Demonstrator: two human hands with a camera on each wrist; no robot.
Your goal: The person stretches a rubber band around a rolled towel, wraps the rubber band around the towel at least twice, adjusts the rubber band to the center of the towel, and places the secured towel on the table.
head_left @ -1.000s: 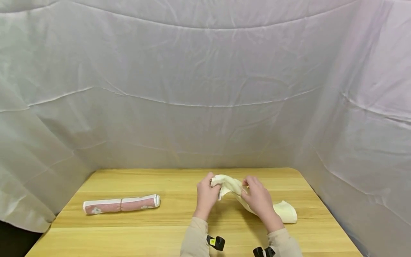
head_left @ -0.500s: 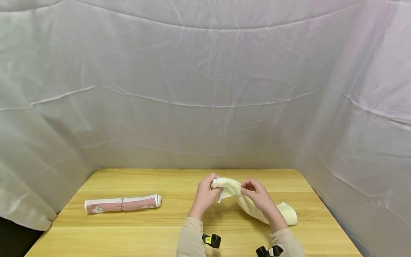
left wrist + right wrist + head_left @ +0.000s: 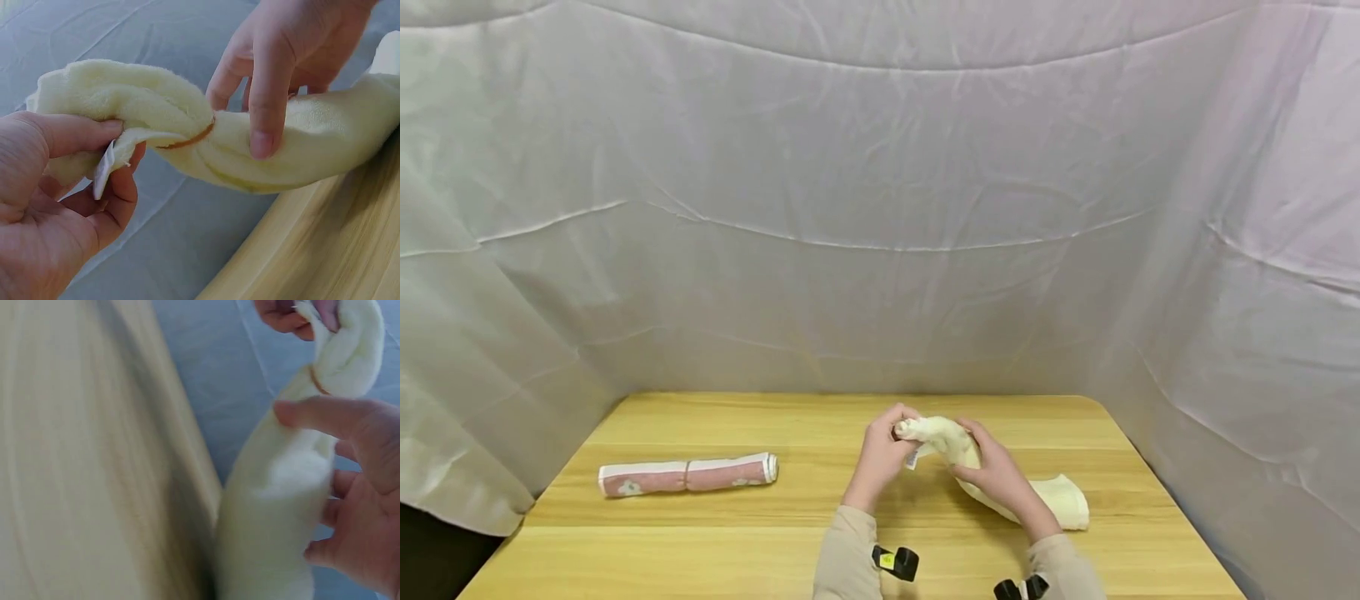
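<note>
Rolled cream towel (image 3: 958,454) held up off the wooden surface (image 3: 760,542), far end drooping down onto it at right. Left hand (image 3: 880,454) pinching the near end, fingers (image 3: 94,134) curled tight by the little white tag (image 3: 103,169). Right hand (image 3: 996,475) wrapped round the middle, just past a thin rubber band (image 3: 187,139). Pink rolled towel (image 3: 687,476) lying well apart, off to the left. White sheet backdrop (image 3: 880,208) all round.

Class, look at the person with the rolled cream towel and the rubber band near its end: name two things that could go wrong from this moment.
1. The rubber band sits close to the end of the cream towel, where the left hand pinches it; it may slip off.
2. The right hand wraps only the middle; the far end rests on the table and the roll could loosen there.
</note>
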